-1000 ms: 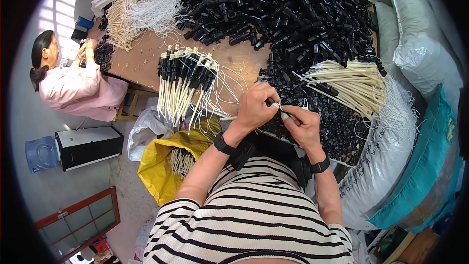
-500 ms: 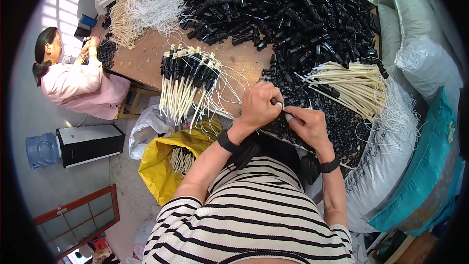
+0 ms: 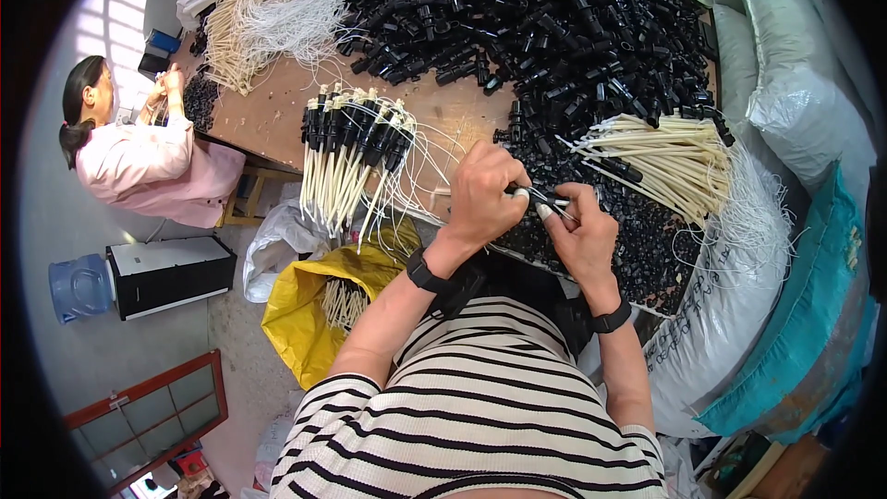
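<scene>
- I see a small black plastic connector (image 3: 540, 196) pinched between both hands, just above the near table edge, in front of my striped shirt
- My left hand (image 3: 482, 192) is clamped on it from the left, fingers curled tight
- My right hand (image 3: 577, 231) grips its other end, taped fingertips (image 3: 545, 212) pressed to it
- A bundle of finished cream cords with black ends (image 3: 356, 152) lies just left of my left hand
- A big heap of black connectors (image 3: 554, 18) covers the wooden table (image 3: 277, 115)
- A yellow bag (image 3: 305, 314) sits below; a person in pink (image 3: 139, 162) works at the far left

Matt black plastic caps (image 3: 554, 28), wooden table (image 3: 277, 115)
</scene>
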Available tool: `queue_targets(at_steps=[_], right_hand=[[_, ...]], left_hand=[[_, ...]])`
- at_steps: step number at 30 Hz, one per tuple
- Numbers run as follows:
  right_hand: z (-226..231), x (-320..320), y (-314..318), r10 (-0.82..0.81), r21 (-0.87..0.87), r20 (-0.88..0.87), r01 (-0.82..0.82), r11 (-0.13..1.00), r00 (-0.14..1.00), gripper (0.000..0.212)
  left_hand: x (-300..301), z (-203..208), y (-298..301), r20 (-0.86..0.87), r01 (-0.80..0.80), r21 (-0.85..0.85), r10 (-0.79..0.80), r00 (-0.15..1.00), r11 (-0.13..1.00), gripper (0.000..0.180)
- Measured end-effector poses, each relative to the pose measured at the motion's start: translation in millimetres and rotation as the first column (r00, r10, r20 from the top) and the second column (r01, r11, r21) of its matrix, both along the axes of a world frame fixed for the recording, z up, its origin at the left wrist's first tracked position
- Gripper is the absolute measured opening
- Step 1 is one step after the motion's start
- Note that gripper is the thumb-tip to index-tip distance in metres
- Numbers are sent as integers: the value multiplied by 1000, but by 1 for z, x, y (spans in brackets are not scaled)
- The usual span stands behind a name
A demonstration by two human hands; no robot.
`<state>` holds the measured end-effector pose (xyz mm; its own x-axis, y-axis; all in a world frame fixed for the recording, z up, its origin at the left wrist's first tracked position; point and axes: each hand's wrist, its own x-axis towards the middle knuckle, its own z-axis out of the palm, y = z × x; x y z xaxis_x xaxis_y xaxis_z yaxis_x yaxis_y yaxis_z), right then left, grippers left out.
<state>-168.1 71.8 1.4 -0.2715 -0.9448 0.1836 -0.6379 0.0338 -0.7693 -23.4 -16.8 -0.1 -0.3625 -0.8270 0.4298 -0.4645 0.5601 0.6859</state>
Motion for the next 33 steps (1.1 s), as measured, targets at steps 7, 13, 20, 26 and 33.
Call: queue_targets(at_steps=[7,13,20,26,33], right_hand=[[-1,0,-4,159,-136,95,-145,980,983,14],[1,-1,-4,-37,20,-41,38,999,998,12],[6,-19,-1,-2,201,729,-211,957,685,16],[8,-11,8,291,-34,-431,-338,941,854,50],[-12,-17,-3,334,-63,-272,-363,930,903,44]], left_hand=[[0,3,3,-26,96,-38,-97,995,995,7],[-1,-1,4,-4,-11,4,11,1000,1000,5],[16,10,-5,57,353,10,-353,934,936,41],[23,-14,-2,30,312,354,-344,938,882,27],[18,-10,7,263,185,328,-278,924,926,28]])
